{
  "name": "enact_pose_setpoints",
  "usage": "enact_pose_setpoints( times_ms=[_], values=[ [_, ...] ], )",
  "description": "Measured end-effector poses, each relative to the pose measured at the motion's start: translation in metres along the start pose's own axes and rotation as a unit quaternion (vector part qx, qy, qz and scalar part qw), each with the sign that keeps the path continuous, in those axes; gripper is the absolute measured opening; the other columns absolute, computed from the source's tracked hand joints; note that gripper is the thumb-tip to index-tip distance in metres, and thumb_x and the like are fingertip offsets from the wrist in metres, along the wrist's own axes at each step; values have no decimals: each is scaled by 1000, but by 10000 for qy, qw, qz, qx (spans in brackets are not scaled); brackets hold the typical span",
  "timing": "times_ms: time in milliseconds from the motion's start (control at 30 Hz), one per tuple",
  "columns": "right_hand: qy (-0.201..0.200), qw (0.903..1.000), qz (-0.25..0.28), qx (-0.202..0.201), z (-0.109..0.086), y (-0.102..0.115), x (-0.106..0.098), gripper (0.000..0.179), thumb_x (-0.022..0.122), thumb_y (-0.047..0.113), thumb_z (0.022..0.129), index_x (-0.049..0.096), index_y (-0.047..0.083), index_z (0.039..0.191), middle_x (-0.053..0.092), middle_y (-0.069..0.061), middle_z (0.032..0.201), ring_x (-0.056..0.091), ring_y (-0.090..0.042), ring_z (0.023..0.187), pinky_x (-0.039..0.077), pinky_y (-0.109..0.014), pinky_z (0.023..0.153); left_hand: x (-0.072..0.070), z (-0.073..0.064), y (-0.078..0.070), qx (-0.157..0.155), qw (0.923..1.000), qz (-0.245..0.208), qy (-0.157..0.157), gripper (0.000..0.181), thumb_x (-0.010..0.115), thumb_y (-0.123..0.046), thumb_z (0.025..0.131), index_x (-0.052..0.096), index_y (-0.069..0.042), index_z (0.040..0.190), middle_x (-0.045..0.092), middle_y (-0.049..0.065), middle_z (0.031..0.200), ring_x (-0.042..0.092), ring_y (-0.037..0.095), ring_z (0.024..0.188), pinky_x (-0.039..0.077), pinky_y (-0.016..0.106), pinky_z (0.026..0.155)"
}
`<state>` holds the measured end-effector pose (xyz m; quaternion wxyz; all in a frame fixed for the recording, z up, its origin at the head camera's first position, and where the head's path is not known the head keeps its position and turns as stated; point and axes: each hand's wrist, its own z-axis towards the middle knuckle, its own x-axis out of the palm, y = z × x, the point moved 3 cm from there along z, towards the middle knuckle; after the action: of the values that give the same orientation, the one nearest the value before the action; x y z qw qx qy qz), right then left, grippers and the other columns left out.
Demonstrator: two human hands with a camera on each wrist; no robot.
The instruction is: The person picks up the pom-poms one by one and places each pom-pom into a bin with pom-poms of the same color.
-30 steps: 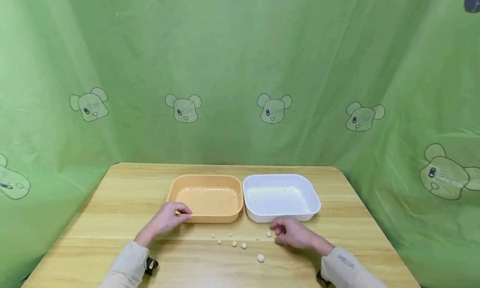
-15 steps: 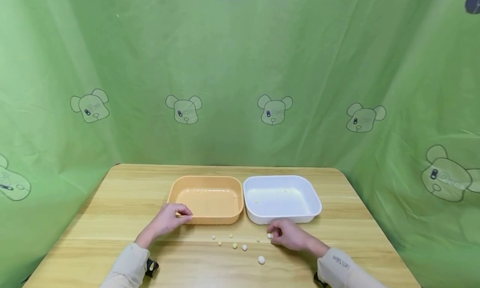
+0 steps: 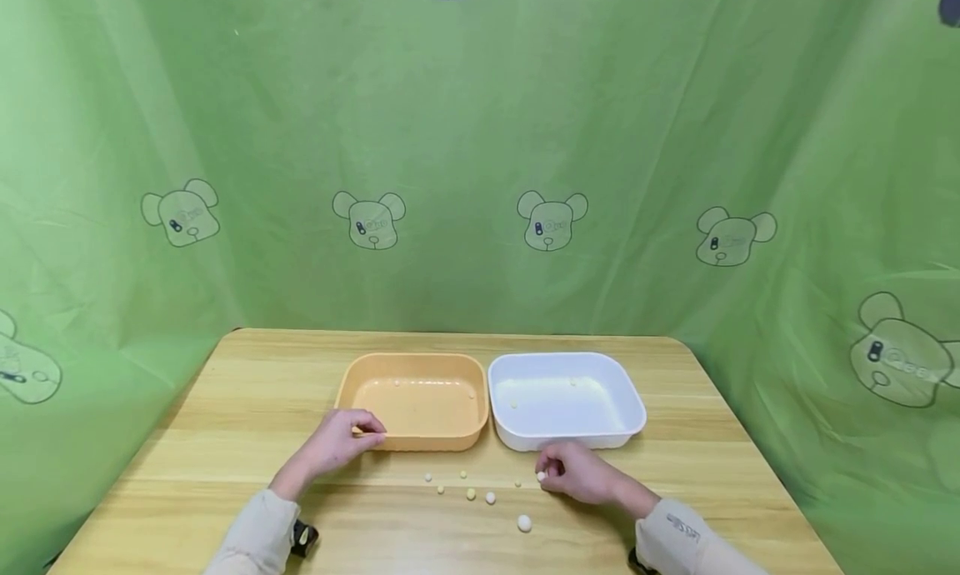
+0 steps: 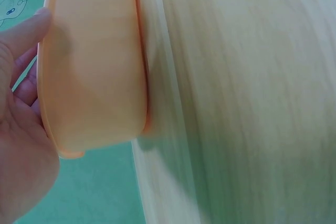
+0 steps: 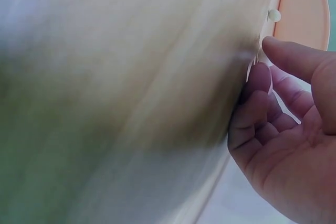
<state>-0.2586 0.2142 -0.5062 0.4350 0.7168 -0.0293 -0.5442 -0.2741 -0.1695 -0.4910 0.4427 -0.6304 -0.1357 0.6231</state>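
As left fingers (image 4: 31, 32) grip smooth orange tub (image 3: 438, 443), right fingers (image 5: 296, 59) pinch ball (image 3: 541, 477), woodgrain tabletop (image 3: 390, 533)

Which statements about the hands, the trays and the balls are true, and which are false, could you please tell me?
1. The left hand pinches the rim of the orange tray. True.
2. The orange tray lies upside down. False: it stands open side up.
3. The right hand is in front of the white tray, at a small white ball. True.
4. The white tray stands left of the orange tray. False: it stands to the right.
5. The largest ball on the table is white. True.
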Motion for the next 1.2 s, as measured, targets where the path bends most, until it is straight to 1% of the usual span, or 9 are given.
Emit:
enact_pose_setpoints(
  times_ms=[267, 600, 900, 1200],
  values=[
    [68, 10000, 20, -32, 1, -2, 0, 10, 70, 4, 82, 62, 11, 86, 53, 9, 69, 49, -3, 64, 43, -21, 59, 0, 0, 2, 1, 10000, -40, -51, 4, 69, -20, 87, 71, -16, 87, 66, -10, 86, 62, 10, 82, 50, 25, 74],
    [124, 9999, 96, -51, -2, -1, -2, 10, 69, 3, 82, 63, 10, 85, 55, 7, 72, 50, -3, 67, 45, -21, 61, 0, 0, 0, 21, 10000, -43, -48, 4, 69, -19, 86, 71, -16, 87, 66, -10, 86, 62, 10, 82, 50, 25, 75],
    [260, 9989, 391, 76, -4, 3, -4, 5, 68, 8, 85, 65, 8, 87, 57, 5, 74, 52, -6, 69, 46, -23, 61, 0, 1, 2, 87, 10000, 4, -20, 4, 69, -19, 87, 71, -15, 88, 66, -12, 85, 61, 8, 81, 51, 25, 74],
    [292, 9967, 743, 143, -2, 13, -10, 8, 69, 10, 86, 65, 6, 92, 60, 0, 80, 54, -10, 72, 48, -23, 63, 0, 1, 1, 120, 9999, 37, -6, 3, 69, -17, 87, 71, -15, 88, 66, -11, 85, 62, 8, 81, 51, 24, 74]
  ],
)
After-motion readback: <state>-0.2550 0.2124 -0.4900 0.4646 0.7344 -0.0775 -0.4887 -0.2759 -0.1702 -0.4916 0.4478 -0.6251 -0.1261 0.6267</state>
